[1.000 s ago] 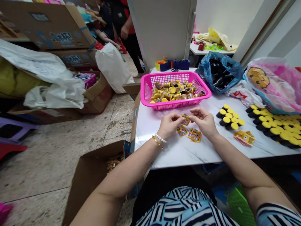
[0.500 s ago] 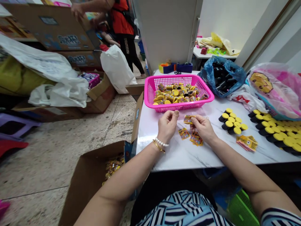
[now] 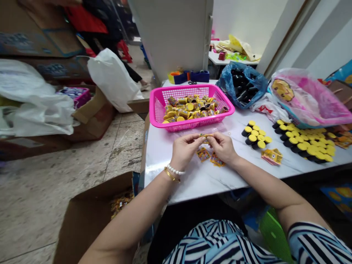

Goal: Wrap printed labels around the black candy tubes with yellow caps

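Fingertips (image 3: pixel 198 137) of the left hand (image 3: pixel 184 149) and right hand (image 3: pixel 222 147) pinch a small yellow foil sachet (image 3: pixel 205 136) over a white marble table (image 3: pixel 192 187).
Both thumbs and forefingers press on the glossy, red-printed sachet from either end, with the other fingers curled. Loose sachets (image 3: pixel 203 154) lie just below the hands, and a pearl bracelet (image 3: pixel 175 169) and gold bangle (image 3: pixel 170 175) circle the left wrist. Just beyond, a pink plastic basket (image 3: pixel 156 106) holds labelled yellow-topped containers (image 3: pixel 187 108). To the right stand black tubes with yellow caps (image 3: pixel 255 135) beside a small pile of sachets (image 3: pixel 272 157).
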Motion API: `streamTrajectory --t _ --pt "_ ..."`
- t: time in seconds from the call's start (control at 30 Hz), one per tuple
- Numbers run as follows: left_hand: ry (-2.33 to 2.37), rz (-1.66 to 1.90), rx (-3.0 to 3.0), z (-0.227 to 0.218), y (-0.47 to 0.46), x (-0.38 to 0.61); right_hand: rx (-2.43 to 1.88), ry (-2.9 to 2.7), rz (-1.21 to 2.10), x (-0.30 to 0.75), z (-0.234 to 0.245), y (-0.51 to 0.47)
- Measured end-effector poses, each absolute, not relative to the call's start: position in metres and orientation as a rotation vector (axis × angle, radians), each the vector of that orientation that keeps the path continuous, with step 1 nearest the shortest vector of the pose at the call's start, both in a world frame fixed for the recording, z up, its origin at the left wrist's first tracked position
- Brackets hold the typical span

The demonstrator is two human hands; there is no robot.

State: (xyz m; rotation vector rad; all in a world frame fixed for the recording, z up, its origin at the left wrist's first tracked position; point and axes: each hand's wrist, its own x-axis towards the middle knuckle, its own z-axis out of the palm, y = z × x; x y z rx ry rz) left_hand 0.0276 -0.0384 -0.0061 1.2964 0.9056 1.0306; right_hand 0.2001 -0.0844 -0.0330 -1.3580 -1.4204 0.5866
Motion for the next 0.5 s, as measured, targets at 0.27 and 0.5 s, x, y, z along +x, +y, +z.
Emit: streamTrajectory --t 0.27,0.5 --pt "0.822 0.753 0.965 -0.002 -0.027 0.026 -1.630 -1.774 -0.012 0.261 -0.003 -0.083" --pt "0.713 0.636 0.931 0.000 -0.028 0.024 -2.431 -1.496 -0.550 0.336 -0.007 -0.085"
